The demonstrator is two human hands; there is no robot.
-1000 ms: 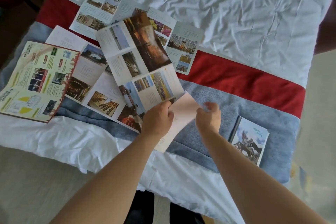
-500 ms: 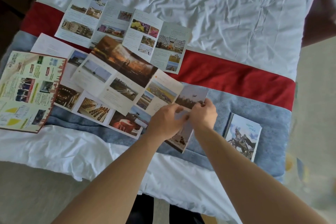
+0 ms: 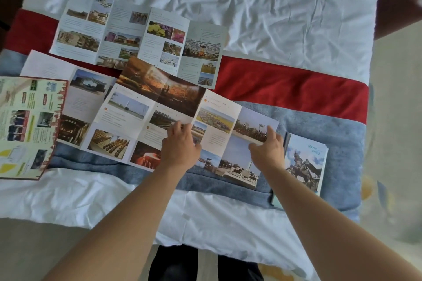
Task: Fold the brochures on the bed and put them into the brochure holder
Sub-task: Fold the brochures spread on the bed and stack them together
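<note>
An opened brochure [image 3: 182, 112] lies spread flat across the blue and red bed runner [image 3: 296, 91] on the bed [image 3: 251, 2]. The left hand [image 3: 181, 146] rests on its middle panels with fingers extended, pressing the paper down. The right hand [image 3: 268, 147] holds the right end panel, thumb up against its edge, fingers lightly curled on it. Just right of that hand lies a folded brochure [image 3: 303, 162] with a horse statue cover. Three more unfolded brochures lie nearby: a grey one [image 3: 137, 34] above, a white one [image 3: 77, 102] partly beneath, a cream one [image 3: 27, 125] far left
</note>
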